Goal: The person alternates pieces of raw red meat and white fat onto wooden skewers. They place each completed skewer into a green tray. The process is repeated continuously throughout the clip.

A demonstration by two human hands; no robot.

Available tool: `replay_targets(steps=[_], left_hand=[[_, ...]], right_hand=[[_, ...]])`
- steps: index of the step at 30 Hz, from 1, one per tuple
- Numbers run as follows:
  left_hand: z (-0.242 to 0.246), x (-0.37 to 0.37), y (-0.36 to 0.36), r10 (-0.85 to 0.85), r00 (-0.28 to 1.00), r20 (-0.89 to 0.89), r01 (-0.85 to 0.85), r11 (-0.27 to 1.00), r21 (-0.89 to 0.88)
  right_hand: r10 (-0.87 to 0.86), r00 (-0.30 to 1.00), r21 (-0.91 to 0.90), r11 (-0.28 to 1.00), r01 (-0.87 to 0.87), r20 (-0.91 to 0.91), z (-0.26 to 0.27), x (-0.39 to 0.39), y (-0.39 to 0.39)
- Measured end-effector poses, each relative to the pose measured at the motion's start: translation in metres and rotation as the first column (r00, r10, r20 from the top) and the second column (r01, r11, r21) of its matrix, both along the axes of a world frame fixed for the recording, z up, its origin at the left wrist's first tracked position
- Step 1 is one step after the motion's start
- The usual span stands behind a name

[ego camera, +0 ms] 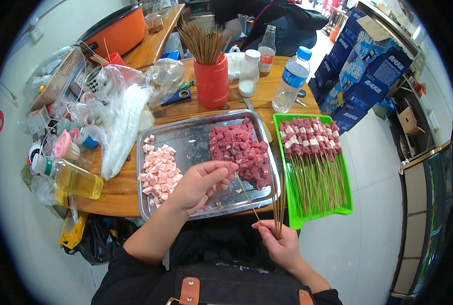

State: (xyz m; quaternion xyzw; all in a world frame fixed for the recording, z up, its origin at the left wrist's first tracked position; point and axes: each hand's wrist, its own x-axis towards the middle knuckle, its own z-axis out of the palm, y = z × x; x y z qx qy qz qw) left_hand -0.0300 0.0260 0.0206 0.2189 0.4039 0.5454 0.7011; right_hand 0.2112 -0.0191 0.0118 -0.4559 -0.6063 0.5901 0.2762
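My left hand (pixel 205 187) pinches a small piece of red meat (pixel 232 167) at the tip of one bamboo skewer (pixel 248 196). In my right hand (pixel 281 244) are the lower end of that skewer and a bundle of several bare skewers (pixel 279 206). Beneath my left hand lies a metal tray (pixel 188 152). Diced white fat (pixel 158 171) is heaped on its left side, cubed red meat (pixel 241 148) on its right. A green plastic tray (pixel 293 206) to the right carries rows of threaded meat skewers (pixel 310 137), their meat ends pointing away from me.
Behind the metal tray, a red canister (pixel 212 84) holds upright skewers. Nearby stand a shaker jar (pixel 248 74), a glass bottle (pixel 266 49) and a water bottle (pixel 292 80). Plastic bags (pixel 125 118) and an oil bottle (pixel 68 177) crowd the left. Another person (pixel 272 26) is beyond the table (pixel 119 194).
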Motion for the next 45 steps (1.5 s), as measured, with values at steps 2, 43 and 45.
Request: replay_targets(steps=[2,43,45], left_hand=[[-0.001,0.003,-0.001,0.054,0.998,0.038,-0.053,0.998,-0.028],[-0.011,-0.116,0.022,0.381,-0.511,-0.771,0.416,0.894,0.166],[-0.010,-0.122,0.026,0.257,-0.577,-0.775,0.401,0.916,0.004]], right_hand=[[0.025,1.000,0.006,1.000,-0.025,0.009,0.001,-0.001,0.001],[-0.009,1.000,0.011,1.000,0.009,-0.013,-0.008,-0.009,-0.008],[-0.009,0.999,0.014,1.000,0.009,-0.038,-0.007,-0.010,-0.007]])
